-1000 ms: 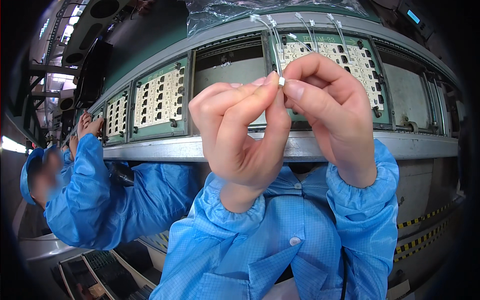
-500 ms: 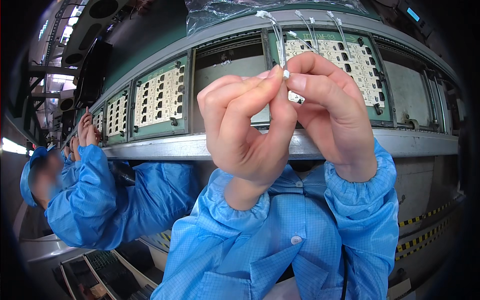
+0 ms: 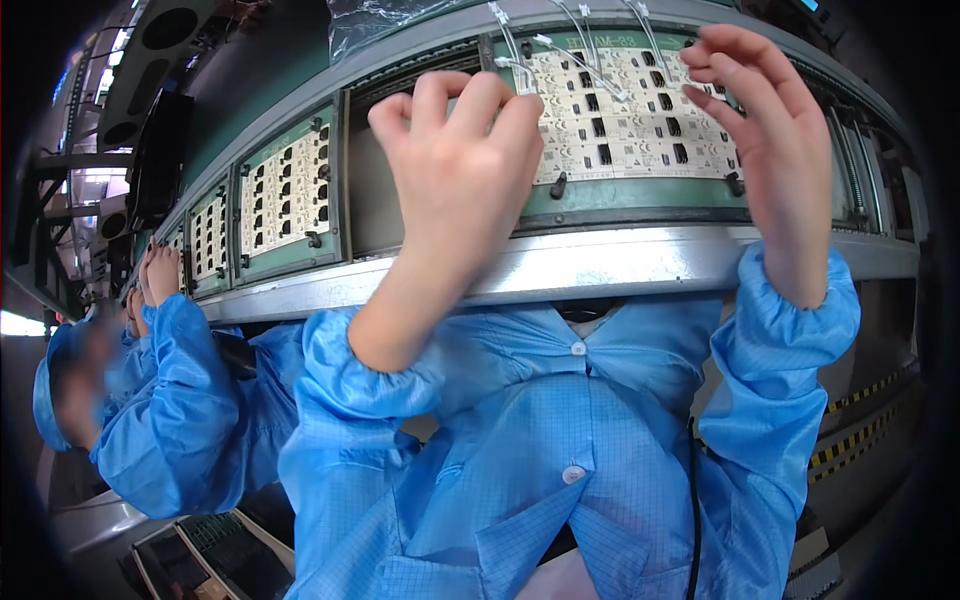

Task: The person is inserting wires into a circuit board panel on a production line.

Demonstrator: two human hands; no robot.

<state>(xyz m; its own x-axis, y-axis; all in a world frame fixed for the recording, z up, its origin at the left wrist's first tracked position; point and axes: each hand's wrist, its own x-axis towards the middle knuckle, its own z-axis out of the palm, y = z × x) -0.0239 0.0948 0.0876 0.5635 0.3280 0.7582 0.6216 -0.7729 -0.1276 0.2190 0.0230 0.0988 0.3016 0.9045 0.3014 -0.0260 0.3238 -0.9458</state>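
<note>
My left hand (image 3: 470, 160) pinches a white-tipped wire (image 3: 520, 70) against the circuit panel (image 3: 640, 110); right hand (image 3: 770, 150), three o'clock, fingers spread empty; other wires hang unplaced.

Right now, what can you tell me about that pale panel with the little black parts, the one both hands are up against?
The circuit board panel is a cream-coloured sheet divided into a grid of small identical boards, each bearing little black components. It sits in a green frame on a grey metal conveyor rail, held by dark clips along its lower edge. Thin clear-white wires arch over its top. The left hand pinches a small white piece at its upper left; the right hand hovers open at its right edge.
</note>
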